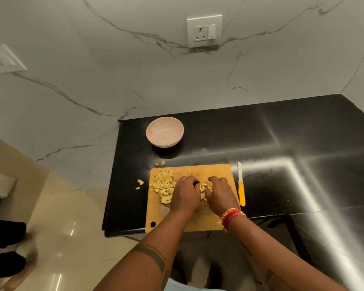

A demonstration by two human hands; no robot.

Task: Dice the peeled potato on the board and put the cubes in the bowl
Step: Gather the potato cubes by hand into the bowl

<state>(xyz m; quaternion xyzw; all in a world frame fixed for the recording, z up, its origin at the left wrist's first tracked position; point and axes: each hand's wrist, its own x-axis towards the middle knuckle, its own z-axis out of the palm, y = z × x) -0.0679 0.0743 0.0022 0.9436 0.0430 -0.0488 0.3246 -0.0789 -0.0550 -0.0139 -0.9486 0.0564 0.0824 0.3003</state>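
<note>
Several yellow potato cubes [164, 184] lie heaped on the left part of the wooden cutting board [216, 172]. My left hand [187, 194] and my right hand [221, 191] sit side by side on the board, fingers curled down around a small pile of cubes [204, 189] between them. The pink bowl [164, 131] stands beyond the board with nothing in it. A knife [240, 183] with a white blade and yellow handle lies on the counter just right of the board.
A few stray cubes [140, 182] lie on the black counter [282, 143] left of the board, and two more [160, 163] rest by its far corner. The counter's left edge drops to a tiled floor. A marble wall with a socket [204, 31] stands behind.
</note>
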